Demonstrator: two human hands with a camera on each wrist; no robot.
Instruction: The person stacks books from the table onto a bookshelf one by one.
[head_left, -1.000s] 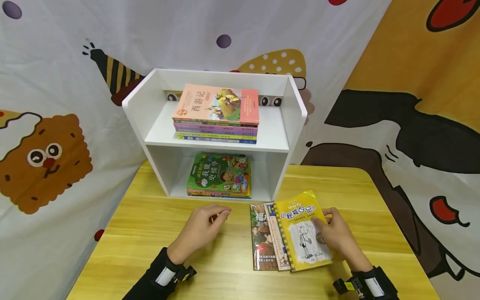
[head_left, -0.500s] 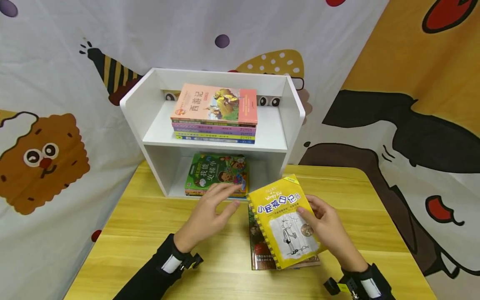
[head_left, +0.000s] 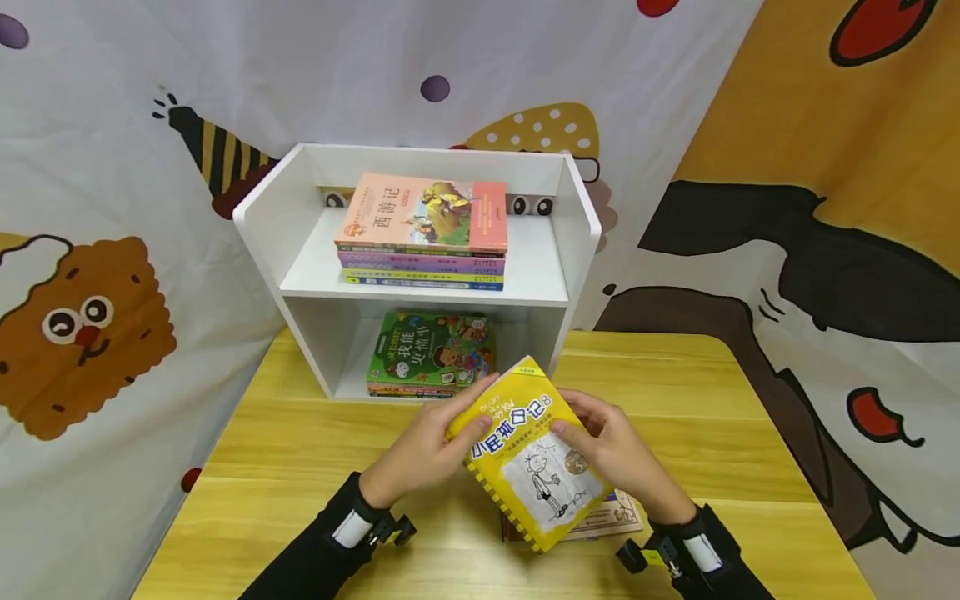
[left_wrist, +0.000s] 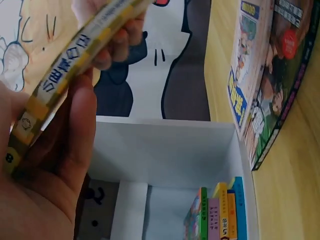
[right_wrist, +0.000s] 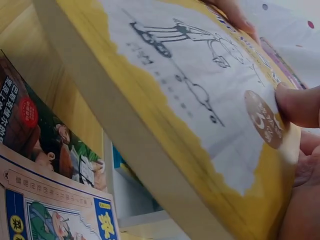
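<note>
A yellow book [head_left: 536, 467] with a line-drawn figure on its cover is held tilted above the table, between both hands. My left hand [head_left: 429, 442] grips its upper left corner, thumb on the cover. On the opposite edge my right hand [head_left: 618, 446] pinches it, thumb also on the cover. The left wrist view shows the spine of the yellow book [left_wrist: 65, 65] beside the left fingers. Beneath it lie a cream-bordered book [head_left: 611, 518] and a dark-covered book [right_wrist: 45, 125], mostly hidden in the head view.
A white two-tier shelf [head_left: 300, 250] stands at the back of the wooden table [head_left: 300, 492]. On its upper level is a stack of books topped by a pink book [head_left: 427, 212]. Below sits another stack under a green book [head_left: 427, 350]. A printed cloth [head_left: 337, 67] hangs behind.
The right hand has lifted the yellow book off the other books and brought it left, tilting it. The left hand has moved right and taken hold of its corner.
</note>
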